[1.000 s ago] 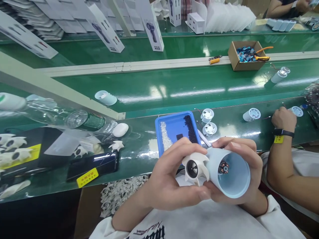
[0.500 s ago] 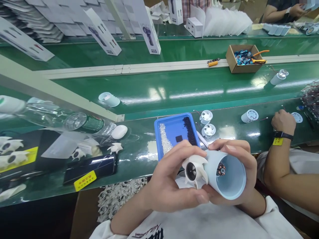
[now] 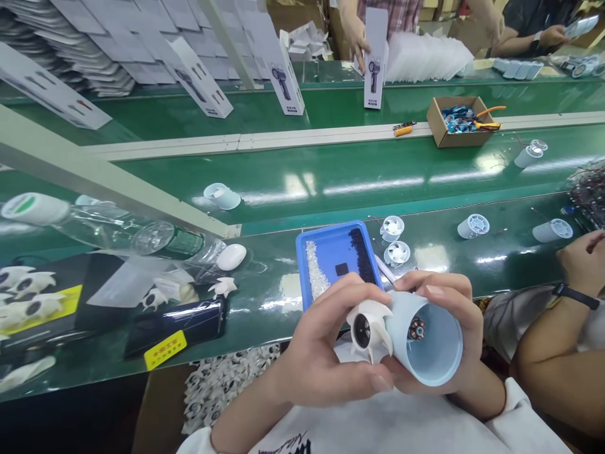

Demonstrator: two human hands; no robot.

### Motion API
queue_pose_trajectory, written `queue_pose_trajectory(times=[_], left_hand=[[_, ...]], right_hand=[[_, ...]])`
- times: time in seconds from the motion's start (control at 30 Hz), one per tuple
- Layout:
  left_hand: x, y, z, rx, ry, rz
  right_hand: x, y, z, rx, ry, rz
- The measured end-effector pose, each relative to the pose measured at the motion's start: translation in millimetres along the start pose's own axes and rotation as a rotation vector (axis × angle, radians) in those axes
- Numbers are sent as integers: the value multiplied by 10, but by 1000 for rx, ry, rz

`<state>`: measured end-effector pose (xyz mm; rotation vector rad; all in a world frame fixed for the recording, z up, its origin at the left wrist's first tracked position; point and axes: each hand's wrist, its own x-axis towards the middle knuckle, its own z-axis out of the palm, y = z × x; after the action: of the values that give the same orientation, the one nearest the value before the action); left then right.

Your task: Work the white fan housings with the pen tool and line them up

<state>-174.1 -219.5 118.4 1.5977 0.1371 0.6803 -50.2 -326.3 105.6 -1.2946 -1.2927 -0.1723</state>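
Between thumb and fingers, my left hand grips a white fan impeller with a dark hollow hub. My right hand is wrapped round a light blue cylindrical housing, its open end tilted up toward me. Inside the housing sits a small copper-wound motor stator. The impeller is held beside the housing's outer wall, apart from its open mouth. Just beyond my hands lies a blue tray with clear bits, black bits and a dark square piece.
Two small white fans and other blue housings stand on the bench. At left are a plastic bottle, a phone and loose impellers. A co-worker's hand is at right. A cardboard box stands farther back.
My hands keep their hold on the impeller and housing, nearly still. The view has shifted slightly. The co-worker's hand at right has moved right, and another person's hand now holds an upright box at the back.
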Motion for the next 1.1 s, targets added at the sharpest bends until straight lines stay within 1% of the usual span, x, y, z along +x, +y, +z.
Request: queue_pose_trajectory(times=[0.23, 0.43, 0.5, 0.63, 0.7, 0.77, 0.87, 0.93, 1.0, 1.1], left_hand=[[-9, -14, -9, -19, -17, -6], [-19, -20, -21, -25, -3, -17], [-17, -17, -25, -45, 22, -25], [-29, -8, -33, -129, 127, -63], [-47, -17, -45, -203, 159, -94], [-64, -42, -65, -245, 172, -92], [-75, -89, -94, -230, 173, -55], [-75, -110, -102, -234, 187, -64], [-76, -117, -99, -286, 223, -112], [-81, -118, -88, -393, 277, -231]], right_hand=[[4, -8, 10, 26, -12, -14], [-5, -1, 22, 38, -29, -15], [-13, 2, 31, 34, -35, -22], [-32, 1, 36, 62, -61, -32], [-43, -3, 32, 91, -84, 1], [-54, -11, 30, 115, -96, 40], [-66, -29, 37, 140, -96, 78], [-70, -45, 47, 165, -110, 106], [-74, -60, 55, 201, -129, 155], [-90, -69, 56, 271, -171, 235]])
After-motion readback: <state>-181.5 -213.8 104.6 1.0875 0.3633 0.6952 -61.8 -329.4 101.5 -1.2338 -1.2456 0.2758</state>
